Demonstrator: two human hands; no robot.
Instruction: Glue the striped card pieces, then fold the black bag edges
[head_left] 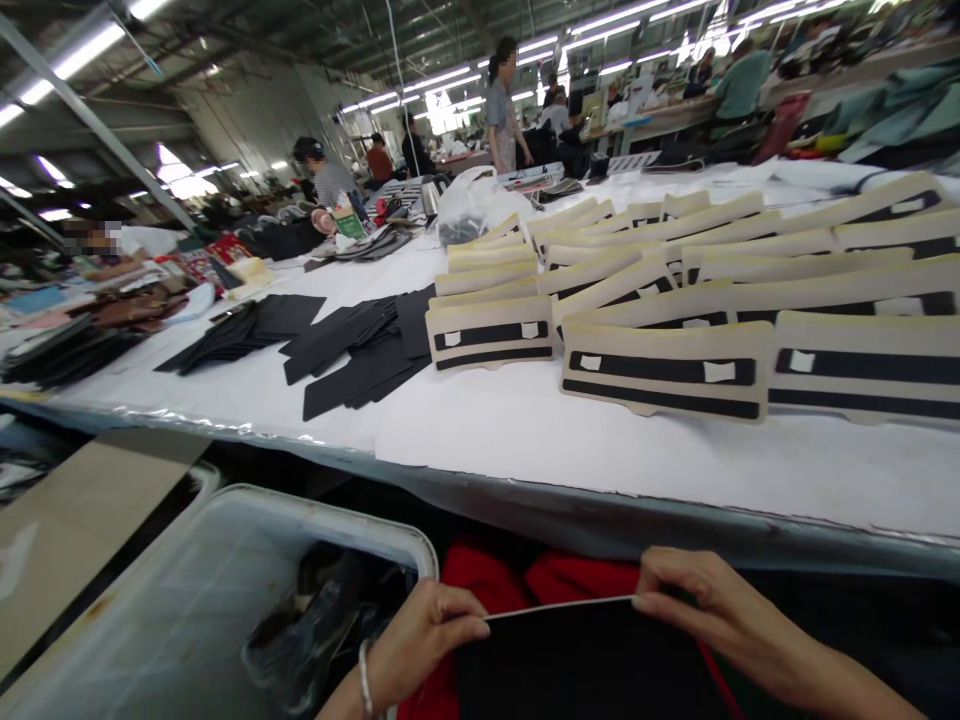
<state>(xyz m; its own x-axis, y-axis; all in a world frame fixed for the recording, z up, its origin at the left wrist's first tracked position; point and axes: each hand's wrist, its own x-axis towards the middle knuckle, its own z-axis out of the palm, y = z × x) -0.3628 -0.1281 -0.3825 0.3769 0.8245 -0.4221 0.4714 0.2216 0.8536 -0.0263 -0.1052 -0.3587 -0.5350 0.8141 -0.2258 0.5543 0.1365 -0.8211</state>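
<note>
Between my two hands, over my lap, is a flat black panel (577, 660) with a thin pale upper edge. My left hand (431, 635) pinches its upper left corner between thumb and fingers. At the upper right corner, my right hand (697, 605) grips the same edge in a pinch. The panel's lower part runs out of view. Red cloth (480, 575) shows behind it. On the table above my hands, beige panels (664, 365) with black strips and small white tabs stand in rows.
A white-covered table (480, 430) stretches across in front of me. Stacks of black pieces (367, 345) lie on it, left of the beige panels. Below left stands a pale plastic bin (247, 530) with dark scraps and clear plastic inside. Several people work farther back.
</note>
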